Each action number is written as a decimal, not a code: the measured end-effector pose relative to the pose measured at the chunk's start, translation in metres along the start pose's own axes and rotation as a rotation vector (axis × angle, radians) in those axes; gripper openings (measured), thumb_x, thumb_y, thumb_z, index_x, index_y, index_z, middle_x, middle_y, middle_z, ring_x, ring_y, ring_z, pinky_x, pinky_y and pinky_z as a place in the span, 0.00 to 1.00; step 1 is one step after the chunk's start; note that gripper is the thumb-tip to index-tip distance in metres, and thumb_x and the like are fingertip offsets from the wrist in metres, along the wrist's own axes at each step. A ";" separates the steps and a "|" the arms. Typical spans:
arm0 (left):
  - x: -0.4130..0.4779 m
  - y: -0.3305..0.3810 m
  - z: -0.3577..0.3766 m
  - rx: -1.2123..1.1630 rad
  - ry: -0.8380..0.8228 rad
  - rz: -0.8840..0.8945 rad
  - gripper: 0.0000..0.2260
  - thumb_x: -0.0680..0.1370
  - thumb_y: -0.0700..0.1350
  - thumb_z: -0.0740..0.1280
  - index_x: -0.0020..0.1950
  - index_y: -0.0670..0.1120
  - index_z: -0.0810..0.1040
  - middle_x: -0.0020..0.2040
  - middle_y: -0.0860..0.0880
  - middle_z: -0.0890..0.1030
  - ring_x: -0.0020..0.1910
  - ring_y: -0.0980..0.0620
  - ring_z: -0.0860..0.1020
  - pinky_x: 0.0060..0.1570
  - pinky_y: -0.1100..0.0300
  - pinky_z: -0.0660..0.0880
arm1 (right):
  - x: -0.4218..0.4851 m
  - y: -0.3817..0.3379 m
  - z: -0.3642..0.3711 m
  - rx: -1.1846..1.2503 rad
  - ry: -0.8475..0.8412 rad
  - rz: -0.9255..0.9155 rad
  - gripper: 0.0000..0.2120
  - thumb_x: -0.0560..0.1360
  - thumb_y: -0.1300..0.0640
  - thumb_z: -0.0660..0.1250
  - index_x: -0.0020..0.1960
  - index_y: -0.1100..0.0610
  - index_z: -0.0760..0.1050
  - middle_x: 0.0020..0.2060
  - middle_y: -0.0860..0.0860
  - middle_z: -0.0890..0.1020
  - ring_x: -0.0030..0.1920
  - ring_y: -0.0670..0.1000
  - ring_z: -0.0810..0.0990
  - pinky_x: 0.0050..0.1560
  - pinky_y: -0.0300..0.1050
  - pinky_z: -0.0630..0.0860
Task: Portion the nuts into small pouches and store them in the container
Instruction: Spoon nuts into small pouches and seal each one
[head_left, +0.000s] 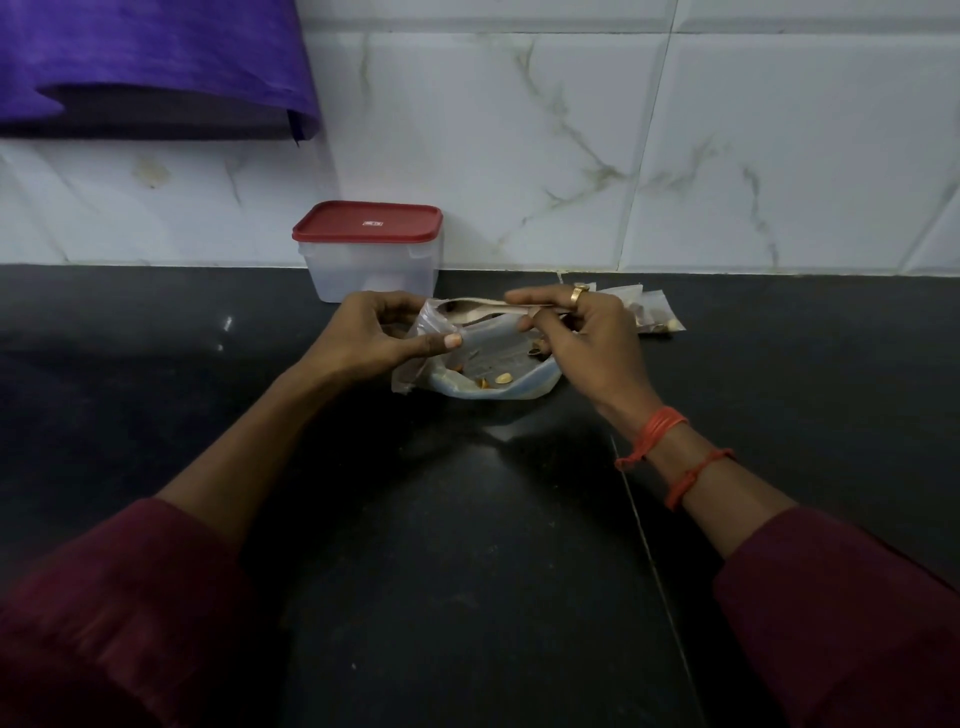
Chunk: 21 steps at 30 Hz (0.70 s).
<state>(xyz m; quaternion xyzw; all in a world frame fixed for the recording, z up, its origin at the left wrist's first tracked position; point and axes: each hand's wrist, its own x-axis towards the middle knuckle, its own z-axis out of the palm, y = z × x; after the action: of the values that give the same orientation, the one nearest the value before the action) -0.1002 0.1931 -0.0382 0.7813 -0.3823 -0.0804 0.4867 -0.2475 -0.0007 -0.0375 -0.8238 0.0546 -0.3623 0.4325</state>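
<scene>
Together, left hand (358, 338) and right hand (587, 338) pinch crinkly (clear) pouch (436, 323).

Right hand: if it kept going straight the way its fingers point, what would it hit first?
The right hand points leftward along the pouch it pinches; it would likely meet the left hand first, though depth is unclear.

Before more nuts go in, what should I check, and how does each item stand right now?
1. Grip on the pouch: left hand and right hand both pinch it: ok.
2. Mouth of the pouch open: looks open: ok.
3. Some nuts remain on the tray: a few: ok.
4. The container is ready to receive pouches: its red lid is on: not ok.
5. The filled pouches behind the right hand are sealed: cannot tell.
</scene>
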 end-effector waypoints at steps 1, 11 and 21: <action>0.000 0.000 -0.001 0.000 -0.002 -0.002 0.24 0.65 0.58 0.75 0.58 0.51 0.81 0.53 0.56 0.84 0.52 0.59 0.81 0.51 0.65 0.78 | 0.002 0.001 -0.001 0.033 0.034 0.042 0.14 0.78 0.65 0.66 0.53 0.50 0.85 0.41 0.48 0.87 0.42 0.48 0.85 0.42 0.46 0.82; 0.000 0.002 -0.005 0.005 -0.089 -0.024 0.24 0.60 0.56 0.78 0.54 0.62 0.77 0.49 0.62 0.81 0.46 0.72 0.79 0.39 0.77 0.74 | 0.004 0.006 -0.012 -0.039 0.098 0.019 0.12 0.75 0.61 0.66 0.40 0.48 0.84 0.24 0.37 0.79 0.29 0.39 0.79 0.36 0.34 0.74; 0.000 -0.001 -0.008 0.038 -0.095 -0.012 0.27 0.61 0.52 0.78 0.59 0.58 0.76 0.49 0.64 0.79 0.46 0.74 0.78 0.40 0.78 0.73 | -0.002 0.012 -0.006 -0.565 0.198 -0.276 0.06 0.74 0.53 0.70 0.40 0.49 0.84 0.26 0.38 0.71 0.30 0.39 0.65 0.53 0.47 0.61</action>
<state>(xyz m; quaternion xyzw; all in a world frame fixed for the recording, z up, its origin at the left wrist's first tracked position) -0.0955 0.1985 -0.0354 0.7880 -0.4018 -0.1132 0.4526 -0.2506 -0.0111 -0.0454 -0.8716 0.0824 -0.4663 0.1264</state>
